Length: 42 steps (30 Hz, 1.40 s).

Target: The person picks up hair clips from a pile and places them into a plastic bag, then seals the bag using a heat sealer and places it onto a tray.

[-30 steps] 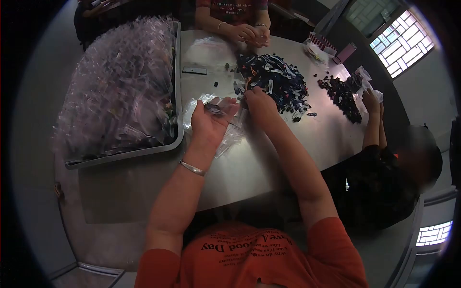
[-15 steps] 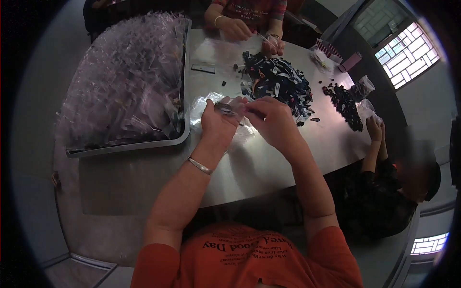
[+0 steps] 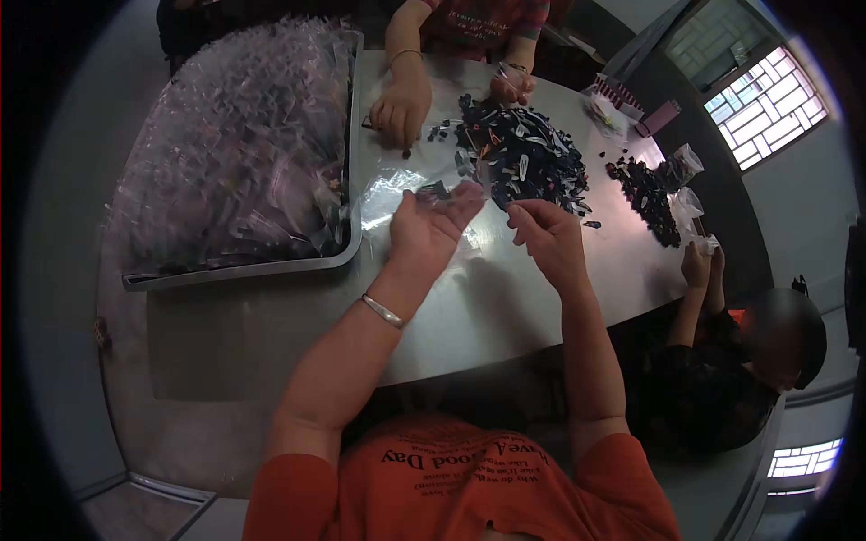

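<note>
My left hand (image 3: pixel 426 233) is palm up over the table, its thumb and fingers around a small clear plastic bag (image 3: pixel 435 193) with dark pieces in it. To its right, my right hand (image 3: pixel 552 242) has its thumb and forefinger pinched together just in front of a heap of mostly black hair clips (image 3: pixel 532 149). Whatever sits in that pinch is too small to make out. Several flat clear bags (image 3: pixel 390 200) lie on the table behind my left hand.
A large grey-rimmed tray (image 3: pixel 354 207) heaped with filled clear bags stands at left. Across the metal table (image 3: pixel 424 343), one person's hand (image 3: pixel 401 113) touches the tabletop. Another person's hands (image 3: pixel 702 257) hold a bag at right, by a smaller dark pile (image 3: pixel 645 198).
My right hand has drawn away from my left hand, to the right. My left hand has shifted slightly right. The person opposite has lowered one hand to the table near the tray.
</note>
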Each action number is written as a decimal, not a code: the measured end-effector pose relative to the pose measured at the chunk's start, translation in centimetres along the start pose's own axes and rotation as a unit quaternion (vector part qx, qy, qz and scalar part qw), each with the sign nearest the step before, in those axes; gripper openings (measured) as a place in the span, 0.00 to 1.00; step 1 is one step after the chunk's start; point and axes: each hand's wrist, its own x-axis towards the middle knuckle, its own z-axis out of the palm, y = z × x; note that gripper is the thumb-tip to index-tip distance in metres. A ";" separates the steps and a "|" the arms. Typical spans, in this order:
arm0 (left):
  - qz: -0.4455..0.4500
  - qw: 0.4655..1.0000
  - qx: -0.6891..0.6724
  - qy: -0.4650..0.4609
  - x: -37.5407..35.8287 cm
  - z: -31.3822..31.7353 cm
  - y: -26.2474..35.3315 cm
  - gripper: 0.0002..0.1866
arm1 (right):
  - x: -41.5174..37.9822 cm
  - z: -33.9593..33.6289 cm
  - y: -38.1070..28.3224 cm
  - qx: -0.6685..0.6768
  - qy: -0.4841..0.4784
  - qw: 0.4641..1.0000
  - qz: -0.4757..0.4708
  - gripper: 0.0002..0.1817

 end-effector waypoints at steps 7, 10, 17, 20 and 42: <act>-0.005 0.996 0.063 -0.068 -0.9 0.8 -0.9 0.27 | -0.3 1.8 -1.6 0.067 -0.046 0.997 0.012 0.11; -0.008 0.992 0.089 -0.089 -1.1 1.1 -0.8 0.26 | 0.1 2.3 -0.2 0.054 -0.019 0.997 -0.057 0.09; -0.013 0.986 0.137 -0.096 -1.0 0.8 0.3 0.16 | 0.6 0.7 -2.0 -0.006 0.017 0.998 -0.059 0.07; -0.019 0.980 0.158 -0.119 -0.6 0.4 0.7 0.14 | 1.2 -0.2 -1.9 -0.010 0.037 0.996 -0.078 0.06; 0.011 0.981 0.195 0.006 0.5 -0.6 0.9 0.15 | 3.2 -3.0 9.1 -0.378 0.112 0.917 -0.055 0.11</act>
